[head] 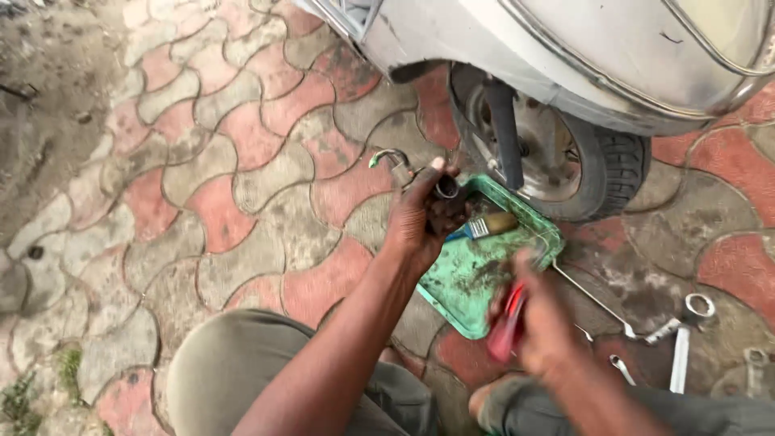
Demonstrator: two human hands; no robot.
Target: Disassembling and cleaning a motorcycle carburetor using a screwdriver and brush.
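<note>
Our left hand [420,222] grips a greasy metal part [440,194] in clenched fingers above the green tray [464,278] — our blurred right hand [541,323] clasps a red-handled tool [507,323].

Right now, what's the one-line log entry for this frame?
left hand: holds dark metal part over green tray | right hand: blurred, grips red-handled tool | brush in tray | scooter wheel behind

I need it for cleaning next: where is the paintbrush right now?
In the head view the paintbrush lies in the green tray near its far edge, just right of the left hand and in front of the scooter wheel.
</note>
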